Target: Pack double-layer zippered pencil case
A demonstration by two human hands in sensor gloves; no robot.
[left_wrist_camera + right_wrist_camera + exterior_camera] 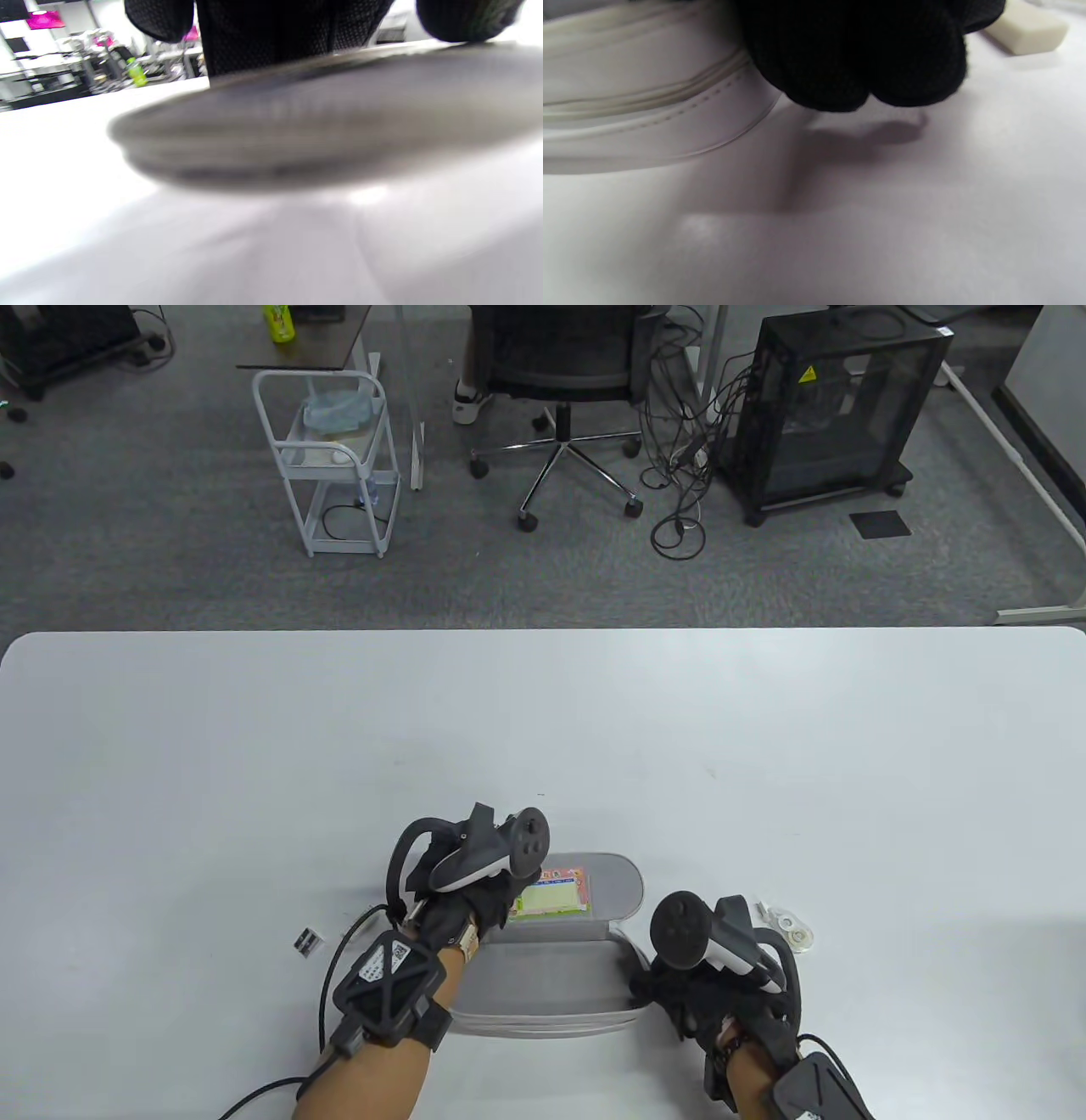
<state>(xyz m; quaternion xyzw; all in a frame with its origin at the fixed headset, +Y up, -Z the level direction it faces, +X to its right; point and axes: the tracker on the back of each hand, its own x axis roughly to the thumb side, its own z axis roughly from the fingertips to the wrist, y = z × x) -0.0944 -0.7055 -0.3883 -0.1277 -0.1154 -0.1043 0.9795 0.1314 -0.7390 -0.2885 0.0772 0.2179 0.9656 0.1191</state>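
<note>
At the near edge of the white table (254, 746) I see the grey pencil case (551, 976) lying open, its far flap carrying a colourful sticker sheet (556, 895). My left hand (471, 899) rests on the case's left end, fingers (271, 34) pressing down on its top; whether they actually grip anything I cannot tell. My right hand (704, 984) sits against the case's right end, fingers (857, 55) curled beside its stitched rim, grip unclear. A correction tape (789, 923) lies just right of it, an eraser (1026, 27) nearby, and a small binder clip (308, 941) to the left.
</note>
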